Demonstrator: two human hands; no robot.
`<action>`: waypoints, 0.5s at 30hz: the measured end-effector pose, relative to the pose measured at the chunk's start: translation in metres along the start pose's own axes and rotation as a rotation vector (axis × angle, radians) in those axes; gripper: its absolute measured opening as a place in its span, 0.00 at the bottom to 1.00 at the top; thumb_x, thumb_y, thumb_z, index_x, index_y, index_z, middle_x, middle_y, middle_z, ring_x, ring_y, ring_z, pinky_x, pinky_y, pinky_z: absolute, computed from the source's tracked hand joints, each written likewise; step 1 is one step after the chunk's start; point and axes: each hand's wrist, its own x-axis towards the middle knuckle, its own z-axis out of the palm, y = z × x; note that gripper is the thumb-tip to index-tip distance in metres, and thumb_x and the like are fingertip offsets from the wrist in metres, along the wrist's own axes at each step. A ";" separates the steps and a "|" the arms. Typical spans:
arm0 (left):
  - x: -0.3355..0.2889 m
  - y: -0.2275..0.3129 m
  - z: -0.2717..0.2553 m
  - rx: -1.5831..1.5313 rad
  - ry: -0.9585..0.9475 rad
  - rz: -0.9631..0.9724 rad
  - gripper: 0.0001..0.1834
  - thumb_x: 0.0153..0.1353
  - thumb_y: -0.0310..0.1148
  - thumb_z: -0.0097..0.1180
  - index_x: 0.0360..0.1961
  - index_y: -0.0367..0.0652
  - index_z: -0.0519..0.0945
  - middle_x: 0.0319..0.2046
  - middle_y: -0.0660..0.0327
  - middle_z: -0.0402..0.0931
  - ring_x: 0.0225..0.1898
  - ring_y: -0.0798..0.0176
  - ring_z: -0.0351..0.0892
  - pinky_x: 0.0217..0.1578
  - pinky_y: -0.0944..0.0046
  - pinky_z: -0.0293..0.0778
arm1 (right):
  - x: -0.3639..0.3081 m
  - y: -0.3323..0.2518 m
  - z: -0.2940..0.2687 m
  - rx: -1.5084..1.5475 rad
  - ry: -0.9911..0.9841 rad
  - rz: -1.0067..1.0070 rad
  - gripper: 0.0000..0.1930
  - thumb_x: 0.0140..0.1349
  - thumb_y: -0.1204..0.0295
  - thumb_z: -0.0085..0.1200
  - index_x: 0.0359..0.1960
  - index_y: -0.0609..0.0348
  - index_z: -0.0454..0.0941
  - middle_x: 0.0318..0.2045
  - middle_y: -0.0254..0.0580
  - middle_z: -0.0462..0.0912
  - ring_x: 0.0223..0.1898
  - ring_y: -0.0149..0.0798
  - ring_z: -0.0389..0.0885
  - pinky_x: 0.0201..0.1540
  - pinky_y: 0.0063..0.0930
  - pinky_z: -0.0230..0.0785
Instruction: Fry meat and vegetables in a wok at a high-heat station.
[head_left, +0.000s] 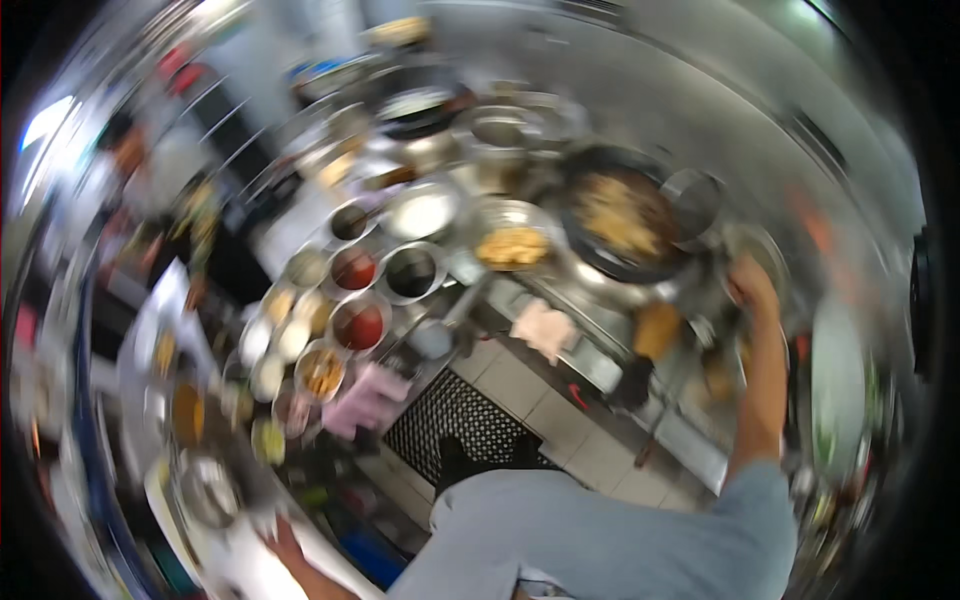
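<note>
My right hand (750,282) reaches far out at the right, its fingers closed at the rim of a round metal vessel (768,248). Blur hides what they grip, if anything. Just left of it, a round metal strainer or ladle-like bowl (697,200) leans over the edge of a large dark wok (590,240). Golden-brown food (622,218) lies in the wok. At the lower left my left hand (285,545) is held low over a white counter (262,572), fingers apart and holding nothing visible, near a round metal bowl (210,490).
A bowl of yellow pieces (513,246) stands left of the wok. Several containers of sauces, including a red one (362,325), line the counter. A pink cloth (368,398) hangs at its edge. A black perforated mat (450,428) covers floor tiles. Another person (180,180) stands far left.
</note>
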 end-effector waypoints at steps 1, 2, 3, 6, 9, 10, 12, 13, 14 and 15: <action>0.005 0.061 0.002 -0.484 0.234 -0.256 0.33 0.61 0.41 0.53 0.65 0.47 0.58 0.53 0.51 0.71 0.54 0.57 0.71 0.52 0.57 0.70 | -0.011 0.010 -0.009 0.018 -0.020 0.014 0.18 0.42 0.71 0.46 -0.03 0.55 0.63 0.01 0.44 0.66 0.07 0.40 0.67 0.15 0.34 0.61; 0.036 0.017 -0.041 0.266 0.116 -0.268 0.34 0.56 0.38 0.56 0.64 0.45 0.59 0.51 0.53 0.72 0.50 0.57 0.74 0.42 0.62 0.76 | -0.005 -0.022 -0.016 0.337 -0.141 0.064 0.16 0.46 0.73 0.46 0.01 0.59 0.66 0.02 0.41 0.65 0.06 0.34 0.64 0.11 0.34 0.57; 0.041 -0.028 -0.044 -0.569 0.206 -0.322 0.56 0.46 0.24 0.68 0.69 0.55 0.42 0.66 0.51 0.43 0.53 0.53 0.61 0.45 0.53 0.76 | -0.015 -0.047 -0.019 0.868 -0.134 0.414 0.08 0.50 0.78 0.47 0.15 0.63 0.73 0.07 0.37 0.68 0.07 0.28 0.63 0.09 0.28 0.55; 0.058 -0.028 -0.033 -0.498 0.120 -0.104 0.48 0.48 0.25 0.66 0.66 0.47 0.49 0.62 0.50 0.50 0.53 0.54 0.61 0.45 0.53 0.75 | -0.062 -0.035 -0.020 1.000 -0.143 0.496 0.04 0.52 0.79 0.49 0.31 0.64 0.72 0.14 0.35 0.71 0.11 0.26 0.64 0.10 0.23 0.55; 0.078 -0.047 -0.050 -0.406 0.105 0.114 0.41 0.51 0.25 0.64 0.63 0.38 0.55 0.59 0.49 0.56 0.53 0.55 0.62 0.46 0.54 0.73 | -0.080 -0.078 -0.006 1.108 -0.111 0.499 0.06 0.53 0.78 0.50 0.20 0.60 0.68 0.16 0.33 0.71 0.12 0.24 0.64 0.11 0.22 0.55; 0.087 -0.049 -0.051 -0.366 0.089 0.198 0.38 0.52 0.25 0.63 0.62 0.35 0.57 0.58 0.48 0.58 0.53 0.55 0.62 0.46 0.55 0.73 | -0.069 -0.072 0.015 1.220 -0.124 0.424 0.01 0.54 0.78 0.49 0.28 0.61 0.72 0.17 0.33 0.71 0.12 0.24 0.63 0.11 0.21 0.54; 0.097 -0.060 -0.060 -0.326 0.079 0.349 0.34 0.53 0.26 0.62 0.59 0.29 0.61 0.55 0.47 0.62 0.53 0.56 0.62 0.46 0.55 0.72 | -0.051 -0.080 0.046 1.330 -0.147 0.331 0.07 0.55 0.78 0.49 0.36 0.62 0.75 0.18 0.33 0.71 0.12 0.23 0.62 0.11 0.20 0.54; 0.096 -0.053 -0.058 -0.335 0.072 0.357 0.34 0.53 0.26 0.62 0.59 0.29 0.61 0.55 0.47 0.62 0.53 0.56 0.62 0.46 0.55 0.72 | -0.051 -0.085 0.058 1.387 -0.115 0.383 0.15 0.57 0.77 0.48 0.48 0.61 0.69 0.18 0.33 0.70 0.11 0.23 0.61 0.11 0.19 0.52; 0.095 -0.044 -0.054 -0.491 0.074 0.291 0.29 0.57 0.31 0.57 0.58 0.30 0.62 0.53 0.48 0.64 0.51 0.56 0.63 0.48 0.54 0.70 | -0.052 -0.084 0.065 1.444 -0.084 0.433 0.25 0.58 0.77 0.48 0.59 0.61 0.63 0.19 0.33 0.70 0.11 0.23 0.60 0.10 0.18 0.51; 0.083 -0.029 -0.057 -0.643 0.094 0.213 0.26 0.62 0.36 0.53 0.56 0.31 0.64 0.51 0.49 0.66 0.49 0.56 0.64 0.50 0.52 0.68 | -0.048 -0.084 0.064 1.446 -0.086 0.420 0.25 0.58 0.77 0.48 0.59 0.61 0.63 0.19 0.33 0.70 0.11 0.23 0.60 0.10 0.18 0.51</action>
